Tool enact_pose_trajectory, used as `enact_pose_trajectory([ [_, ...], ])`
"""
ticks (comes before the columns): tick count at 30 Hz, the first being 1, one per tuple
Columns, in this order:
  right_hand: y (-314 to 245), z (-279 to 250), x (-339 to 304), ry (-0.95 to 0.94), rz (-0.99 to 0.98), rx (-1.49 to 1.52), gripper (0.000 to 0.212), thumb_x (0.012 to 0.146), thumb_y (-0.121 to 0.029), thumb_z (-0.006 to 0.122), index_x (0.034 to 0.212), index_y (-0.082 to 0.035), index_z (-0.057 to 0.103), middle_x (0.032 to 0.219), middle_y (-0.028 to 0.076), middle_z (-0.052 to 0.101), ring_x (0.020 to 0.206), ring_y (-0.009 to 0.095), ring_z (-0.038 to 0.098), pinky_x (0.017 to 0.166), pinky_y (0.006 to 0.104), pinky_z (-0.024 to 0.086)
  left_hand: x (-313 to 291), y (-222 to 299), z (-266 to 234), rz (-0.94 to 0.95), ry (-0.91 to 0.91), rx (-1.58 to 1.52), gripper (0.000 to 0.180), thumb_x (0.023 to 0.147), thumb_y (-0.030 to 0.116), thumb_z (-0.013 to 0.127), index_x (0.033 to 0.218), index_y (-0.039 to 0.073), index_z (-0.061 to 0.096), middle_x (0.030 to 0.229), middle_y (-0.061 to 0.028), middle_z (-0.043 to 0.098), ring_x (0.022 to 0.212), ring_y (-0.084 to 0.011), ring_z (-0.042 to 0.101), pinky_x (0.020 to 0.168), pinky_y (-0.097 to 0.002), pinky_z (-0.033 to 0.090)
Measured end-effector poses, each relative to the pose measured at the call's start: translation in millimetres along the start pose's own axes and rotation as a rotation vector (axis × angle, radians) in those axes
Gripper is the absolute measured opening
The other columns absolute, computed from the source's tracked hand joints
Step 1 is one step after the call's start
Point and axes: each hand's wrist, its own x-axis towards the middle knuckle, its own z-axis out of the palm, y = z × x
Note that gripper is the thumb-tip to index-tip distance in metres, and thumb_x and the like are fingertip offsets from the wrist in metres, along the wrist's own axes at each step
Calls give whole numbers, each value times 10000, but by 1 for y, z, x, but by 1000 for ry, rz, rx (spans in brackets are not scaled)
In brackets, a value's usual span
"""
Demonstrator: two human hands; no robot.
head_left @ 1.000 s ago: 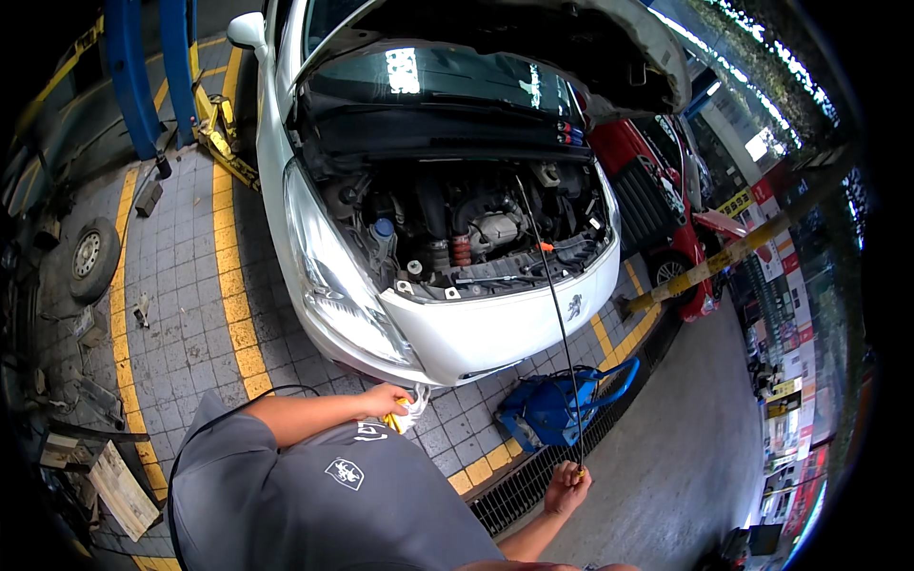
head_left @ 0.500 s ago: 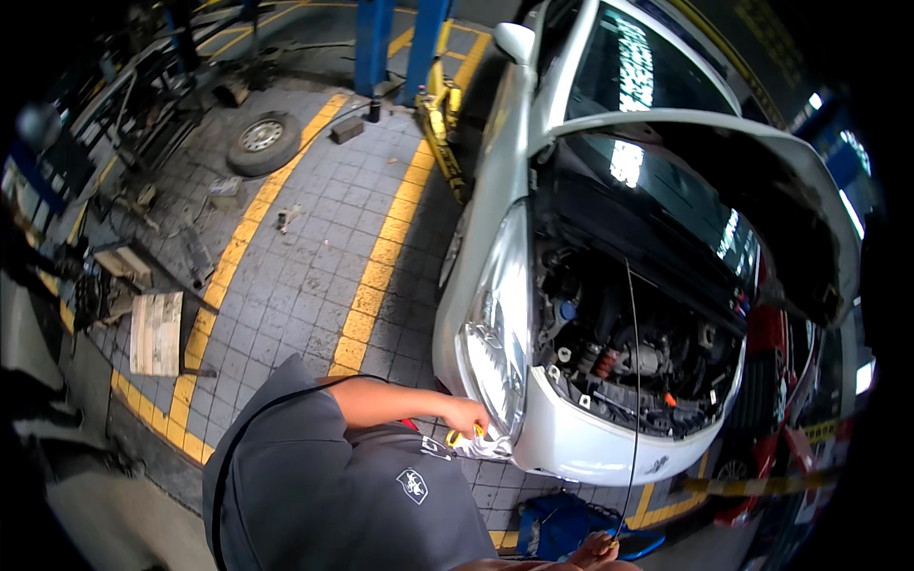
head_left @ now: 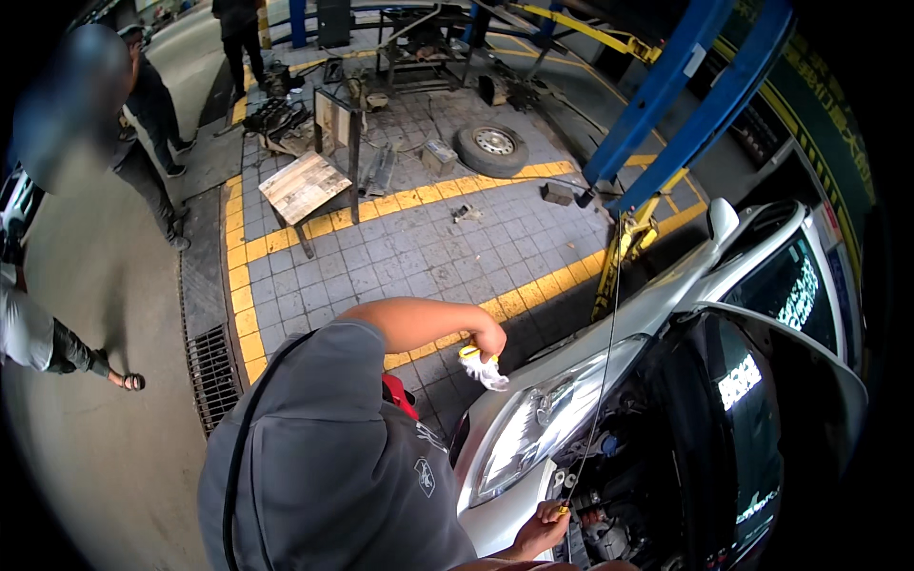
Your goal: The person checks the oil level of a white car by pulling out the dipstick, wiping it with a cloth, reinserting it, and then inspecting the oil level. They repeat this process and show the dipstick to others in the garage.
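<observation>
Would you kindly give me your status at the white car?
Left hand gripping white cloth. Right hand gripping thin rod by its yellow end. Hood raised.

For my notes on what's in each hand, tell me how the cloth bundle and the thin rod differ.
The cloth bundle is short, soft-looking and crumpled; the thin rod is long and slender. The cloth bundle, mostly white, hangs below the left hand; the thin rod extends from the right hand toward the picture's top. Both are hand-held and show some yellow.
</observation>
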Motion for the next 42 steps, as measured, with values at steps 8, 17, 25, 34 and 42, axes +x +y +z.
enact_pose_trajectory([
  [8, 95, -14, 40, -302, 161, -118, 324, 1027, -244, 398, 758, -71, 448, 684, 15, 432, 636, 103, 385, 607, 258, 315, -208, -15, 208, -107, 515, -873, 425, 821, 27, 583, 1220, 174, 596, 993, -29, 574, 749, -114, 490, 610, -281, 434],
  [17, 175, 152, 22, -641, 499, -287, 291, 1018, -237, 459, 818, -40, 533, 735, 25, 515, 708, 99, 463, 678, 244, 374, -196, -22, 327, 178, 928, -1327, 252, 921, 105, 542, 1109, 20, 688, 1115, -86, 665, 1011, -144, 609, 872, -263, 462],
  [25, 271, 274, -55, -926, 654, -426, 330, 1019, -251, 471, 825, -14, 594, 757, 15, 569, 700, 82, 495, 680, 227, 405, -253, -95, 313, 260, 840, -1561, 496, 971, 440, 529, 1249, 37, 605, 1173, -35, 612, 1062, -109, 542, 906, -254, 422],
  [34, 366, 388, -79, -1387, 943, -783, 325, 996, -254, 519, 856, 13, 639, 757, 50, 617, 683, 98, 551, 634, 252, 453, -298, -185, 373, 219, 1254, -1720, 460, 954, 453, 550, 1158, 50, 633, 995, -3, 614, 896, -89, 536, 759, -272, 445],
  [42, 458, 485, -155, -2090, 1213, -888, 328, 983, -262, 521, 783, -10, 587, 652, 22, 545, 588, 93, 489, 571, 248, 408, -347, -144, 467, -444, 2108, -2019, 302, 765, 31, 642, 1049, 106, 711, 856, -24, 679, 712, -93, 593, 597, -266, 464],
])
